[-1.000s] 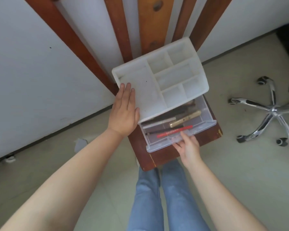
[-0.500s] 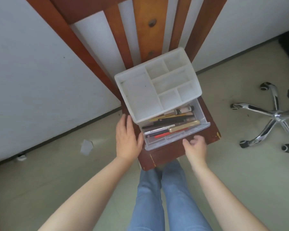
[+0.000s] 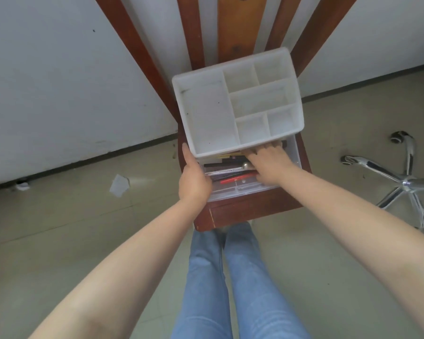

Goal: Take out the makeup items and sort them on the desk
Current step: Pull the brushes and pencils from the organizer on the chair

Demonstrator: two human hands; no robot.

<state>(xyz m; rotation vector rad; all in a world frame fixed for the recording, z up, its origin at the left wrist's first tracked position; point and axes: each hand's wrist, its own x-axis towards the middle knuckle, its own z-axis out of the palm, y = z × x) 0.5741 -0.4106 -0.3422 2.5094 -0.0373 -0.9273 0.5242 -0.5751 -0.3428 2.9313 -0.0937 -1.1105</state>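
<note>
So there's a white organizer box [image 3: 238, 104] sitting on a wooden chair [image 3: 250, 209], top compartments all bare. Its clear drawer [image 3: 242, 189] is pulled out toward 6 o'clock, and that's where the makeup items are: a bunch of long thin pens and pencils lying side by side, including a red pencil [image 3: 238, 178], a silvery one [image 3: 225, 170] and some dark ones [image 3: 220, 163].

The left hand [image 3: 194, 179] sits at the box's 7 o'clock corner, fingers straight, resting flat against the side of the box and the drawer's left end. It isn't gripping anything.

The right hand [image 3: 267, 165] is reached into the drawer at its right end, fingers tucked under the box's front edge and down among the items. Honestly can't tell if it's got hold of one, since the fingertips are hidden.

A chrome office-chair base [image 3: 402, 182] is on the floor at 3 o'clock, and a scrap of paper [image 3: 119, 185] lies at 9 o'clock.
</note>
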